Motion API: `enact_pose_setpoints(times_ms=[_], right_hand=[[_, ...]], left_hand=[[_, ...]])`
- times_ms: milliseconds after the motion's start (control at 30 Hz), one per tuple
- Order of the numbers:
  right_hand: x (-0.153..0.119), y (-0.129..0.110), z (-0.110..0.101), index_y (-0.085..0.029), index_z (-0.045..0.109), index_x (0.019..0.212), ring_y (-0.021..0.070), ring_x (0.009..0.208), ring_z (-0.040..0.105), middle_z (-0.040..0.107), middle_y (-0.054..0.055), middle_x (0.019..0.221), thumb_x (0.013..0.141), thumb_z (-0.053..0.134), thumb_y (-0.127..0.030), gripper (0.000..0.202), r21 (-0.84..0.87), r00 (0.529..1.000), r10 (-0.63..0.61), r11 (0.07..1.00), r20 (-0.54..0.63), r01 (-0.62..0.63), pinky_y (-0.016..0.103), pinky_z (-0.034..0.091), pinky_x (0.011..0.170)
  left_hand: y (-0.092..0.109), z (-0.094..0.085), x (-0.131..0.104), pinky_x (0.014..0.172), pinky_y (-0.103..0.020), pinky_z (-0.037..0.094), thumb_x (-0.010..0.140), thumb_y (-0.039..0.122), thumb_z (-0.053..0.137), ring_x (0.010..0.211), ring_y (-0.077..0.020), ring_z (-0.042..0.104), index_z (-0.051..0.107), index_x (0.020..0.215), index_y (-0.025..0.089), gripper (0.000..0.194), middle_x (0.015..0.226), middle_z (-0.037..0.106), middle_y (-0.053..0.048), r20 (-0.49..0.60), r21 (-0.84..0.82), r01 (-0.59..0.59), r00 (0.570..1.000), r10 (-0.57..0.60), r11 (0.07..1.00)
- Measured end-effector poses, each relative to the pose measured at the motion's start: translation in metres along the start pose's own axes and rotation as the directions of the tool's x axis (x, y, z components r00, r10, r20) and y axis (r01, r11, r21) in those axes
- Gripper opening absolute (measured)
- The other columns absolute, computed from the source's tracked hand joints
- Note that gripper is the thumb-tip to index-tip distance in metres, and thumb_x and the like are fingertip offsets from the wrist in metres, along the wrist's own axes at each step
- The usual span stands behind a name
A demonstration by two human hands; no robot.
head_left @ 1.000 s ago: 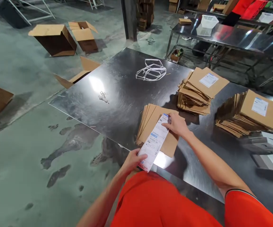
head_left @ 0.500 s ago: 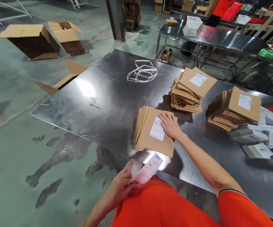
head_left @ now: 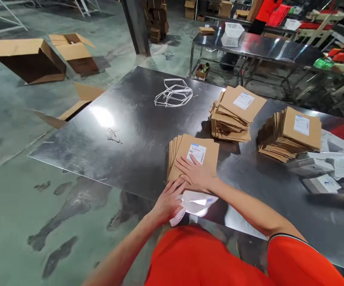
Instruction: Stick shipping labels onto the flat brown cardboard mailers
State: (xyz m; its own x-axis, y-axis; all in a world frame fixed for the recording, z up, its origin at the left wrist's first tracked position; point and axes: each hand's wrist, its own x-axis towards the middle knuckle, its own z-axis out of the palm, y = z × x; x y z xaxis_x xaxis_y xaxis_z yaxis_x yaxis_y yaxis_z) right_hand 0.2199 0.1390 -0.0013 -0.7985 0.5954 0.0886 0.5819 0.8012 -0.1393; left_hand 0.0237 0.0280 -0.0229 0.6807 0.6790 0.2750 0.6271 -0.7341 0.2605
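Observation:
A stack of brown cardboard mailers [head_left: 210,155] lies near the front edge of the metal table, slightly fanned to the left. A white printed label [head_left: 196,153] is on the top mailer. My right hand [head_left: 197,174] rests flat on that mailer, fingers spread just below and over the label's lower edge. My left hand [head_left: 169,202] reaches its fingertips onto the stack's front left edge, close to the right fingers. It keeps hold of a curled white label strip [head_left: 197,202], which hangs by the table edge; the exact grip is partly hidden.
Two more stacks of labelled mailers, a middle stack [head_left: 234,115] and a right stack [head_left: 300,129], stand behind. Grey-white packages [head_left: 323,167] lie at the right. White strapping [head_left: 174,93] and a scrap [head_left: 114,136] are on the table [head_left: 136,159]. Open cartons [head_left: 76,53] stand on the floor.
My right hand has slid down and left off most of the label. My left hand has moved up to the stack's edge with the label strip, which now curls differently.

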Motion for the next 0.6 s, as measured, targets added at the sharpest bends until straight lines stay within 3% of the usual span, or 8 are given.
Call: enact_pose_setpoints(times_ms=[100, 200, 300, 367, 433, 500, 533, 600], right_hand=[[0.0, 0.022, -0.006, -0.028, 0.031, 0.153, 0.0275, 0.149, 0.022, 0.032, 0.005, 0.159, 0.102, 0.032, -0.041, 0.053, -0.02, 0.999, 0.032, 0.999, 0.034, -0.031, 0.058, 0.012, 0.121], [-0.015, 0.059, -0.02, -0.029, 0.034, 0.151, 0.0323, 0.149, 0.019, 0.03, 0.007, 0.16, 0.1, 0.033, -0.045, 0.054, -0.046, 0.931, 0.364, 0.931, 0.016, -0.363, 0.064, 0.015, 0.116], [-0.047, 0.07, -0.03, -0.016, 0.042, 0.145, 0.0357, 0.139, 0.039, 0.042, 0.02, 0.151, 0.096, 0.039, -0.051, 0.06, 0.149, 0.65, 0.756, 0.654, -0.081, -0.742, 0.061, 0.033, 0.108], [-0.07, 0.055, -0.03, -0.011, 0.053, 0.128, 0.032, 0.115, 0.06, 0.06, 0.022, 0.129, 0.093, 0.044, -0.053, 0.055, 0.379, 0.515, 0.857, 0.475, 0.002, -0.794, 0.05, 0.049, 0.095], [-0.087, 0.033, -0.024, -0.015, 0.057, 0.109, 0.0257, 0.087, 0.068, 0.07, 0.014, 0.102, 0.086, 0.054, -0.052, 0.044, 0.564, 0.511, 0.848, 0.356, 0.139, -0.745, 0.04, 0.055, 0.076], [-0.097, 0.012, -0.017, -0.02, 0.053, 0.097, 0.0209, 0.069, 0.065, 0.069, 0.006, 0.087, 0.08, 0.062, -0.05, 0.036, 0.689, 0.518, 0.832, 0.256, 0.2, -0.678, 0.034, 0.054, 0.061], [-0.1, 0.005, -0.014, -0.021, 0.051, 0.094, 0.0195, 0.064, 0.064, 0.067, 0.004, 0.086, 0.077, 0.064, -0.049, 0.035, 0.737, 0.516, 0.833, 0.218, 0.202, -0.64, 0.033, 0.052, 0.055], [-0.101, -0.002, -0.011, -0.023, 0.048, 0.09, 0.0189, 0.062, 0.063, 0.066, 0.004, 0.087, 0.076, 0.064, -0.046, 0.032, 0.814, 0.523, 0.832, 0.167, 0.186, -0.556, 0.031, 0.05, 0.05]], left_hand=[[0.004, 0.0, 0.001, 0.119, -0.051, 0.026, 0.082, 0.035, 0.071, 0.142, -0.0322, 0.034, 0.075, 0.07, 0.018, 0.021, 0.15, 0.049, -0.01, 0.009, -0.006, 0.007, 1.0, -0.007, 1.0], [0.01, -0.002, 0.008, 0.116, -0.055, 0.03, 0.084, 0.031, 0.069, 0.14, -0.0338, 0.038, 0.075, 0.071, 0.017, 0.02, 0.148, 0.051, -0.011, 0.005, -0.025, 0.037, 0.999, -0.037, 0.999], [0.016, -0.006, 0.013, 0.111, -0.059, 0.035, 0.086, 0.027, 0.065, 0.137, -0.0361, 0.041, 0.076, 0.072, 0.017, 0.02, 0.145, 0.054, -0.012, -0.016, -0.076, 0.089, 0.996, -0.09, 0.993], [0.018, -0.009, 0.013, 0.111, -0.061, 0.035, 0.087, 0.025, 0.062, 0.136, -0.0363, 0.043, 0.077, 0.077, 0.018, 0.02, 0.143, 0.056, -0.013, -0.038, -0.149, 0.109, 0.993, -0.116, 0.983], [0.017, -0.011, 0.012, 0.113, -0.062, 0.033, 0.089, 0.024, 0.058, 0.136, -0.0344, 0.045, 0.078, 0.089, 0.02, 0.021, 0.136, 0.062, -0.013, -0.052, -0.279, 0.141, 0.985, -0.162, 0.95], [0.014, -0.014, 0.01, 0.112, -0.058, 0.036, 0.091, 0.029, 0.052, 0.128, -0.0315, 0.054, 0.077, 0.099, 0.021, 0.027, 0.119, 0.072, -0.011, -0.036, -0.475, 0.256, 0.95, -0.31, 0.842], [0.012, -0.016, 0.009, 0.108, -0.055, 0.042, 0.092, 0.034, 0.05, 0.119, -0.0308, 0.06, 0.076, 0.1, 0.021, 0.03, 0.109, 0.075, -0.01, -0.006, -0.584, 0.342, 0.905, -0.425, 0.736], [0.008, -0.021, 0.007, 0.094, -0.047, 0.054, 0.091, 0.049, 0.05, 0.1, -0.0304, 0.069, 0.075, 0.097, 0.019, 0.04, 0.096, 0.077, -0.009, 0.094, -0.764, 0.475, 0.752, -0.652, 0.437]])
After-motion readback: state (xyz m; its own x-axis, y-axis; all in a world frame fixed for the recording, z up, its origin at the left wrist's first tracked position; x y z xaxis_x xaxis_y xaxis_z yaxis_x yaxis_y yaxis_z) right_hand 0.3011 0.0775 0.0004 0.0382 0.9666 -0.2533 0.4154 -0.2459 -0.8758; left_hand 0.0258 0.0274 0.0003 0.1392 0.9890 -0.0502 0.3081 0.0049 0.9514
